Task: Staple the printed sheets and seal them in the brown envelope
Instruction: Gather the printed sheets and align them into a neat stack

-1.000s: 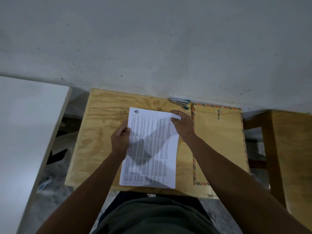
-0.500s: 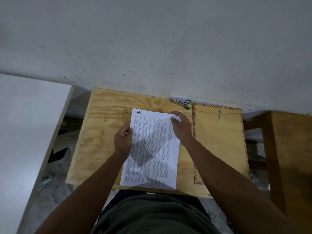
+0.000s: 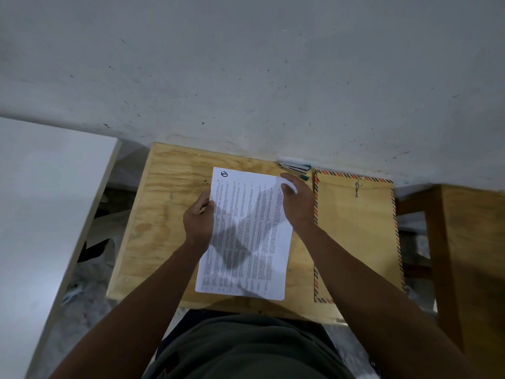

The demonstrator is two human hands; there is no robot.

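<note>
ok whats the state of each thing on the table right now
printed sheets: flat on the table, held at both side edges, unstapled as far as shows
left hand: grips the left edge
right hand: pinches the upper right corner
brown envelope: lying flat, untouched
stapler: idle by the wall

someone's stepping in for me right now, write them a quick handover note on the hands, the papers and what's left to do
Left hand: holds the left edge of the printed sheets, fingers curled round it.
Right hand: holds the sheets' top right corner, thumb on top.
The sheets lie on the wooden table, text side up.
The stapler lies at the far edge by the wall, untouched.
The brown envelope lies flat to the right of the sheets, nothing in it that I can see.
Done: sheets gathered in both hands.
Left: staple, slide into the envelope, seal.
</note>
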